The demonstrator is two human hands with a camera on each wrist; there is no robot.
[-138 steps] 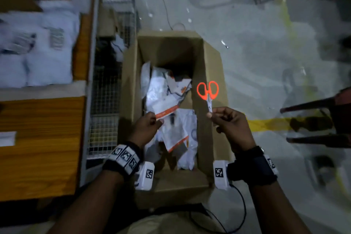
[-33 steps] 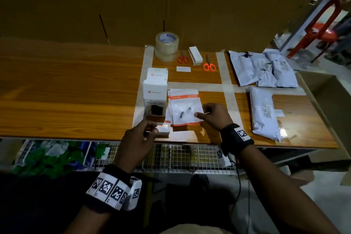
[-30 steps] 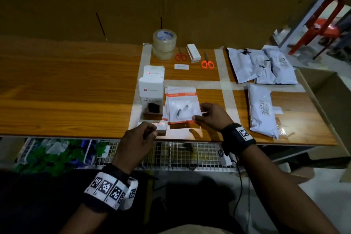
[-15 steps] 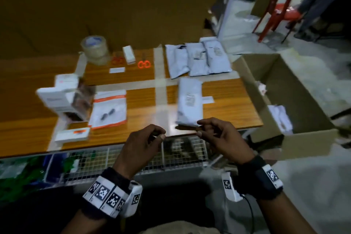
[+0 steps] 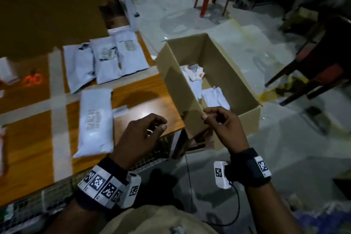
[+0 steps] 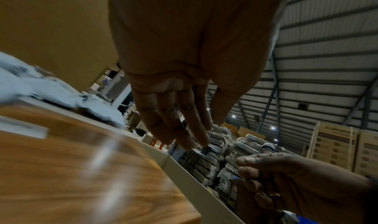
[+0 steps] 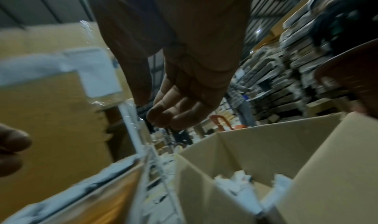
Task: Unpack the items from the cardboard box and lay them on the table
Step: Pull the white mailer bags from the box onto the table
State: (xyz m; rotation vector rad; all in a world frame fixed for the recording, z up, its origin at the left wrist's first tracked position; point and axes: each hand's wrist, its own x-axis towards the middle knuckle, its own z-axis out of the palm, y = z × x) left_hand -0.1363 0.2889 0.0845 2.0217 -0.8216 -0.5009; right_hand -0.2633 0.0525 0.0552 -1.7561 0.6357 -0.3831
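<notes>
Both my hands are empty. My left hand (image 5: pixel 141 135) hangs over the near corner of the table (image 5: pixel 144 104), fingers loosely curled with a gap between thumb and forefinger, gripping nothing. My right hand (image 5: pixel 223 128) hovers at the near rim of the cardboard box (image 5: pixel 224 66), thumb and fingertips drawn close together but pinching nothing that I can make out.

The box sits on the floor just beyond my right hand. Inside it, past my fingertips, lie white packets (image 5: pixel 215 97), loose and overlapping, with more paper (image 5: pixel 193 74) crumpled at the far end.

What could go wrong: the packets look thin and slippery, so I judge a hasty pinch could lift 2 at once or drop one back. The box wall nearest my right wrist stands high, so I may catch my knuckles or the wrist camera on the rim and tip the box. On the table, the long grey mailer (image 5: pixel 95 119) beside my left hand lies close to the edge; my forearm could sweep it off as I turn back.

Compared with 1.1 s ago, I have turned away from the table. Then my hands were over its front edge, by the flat pouch and small box, and the cardboard box was barely in view at my right. Now it fills the space ahead of my right hand.
</notes>
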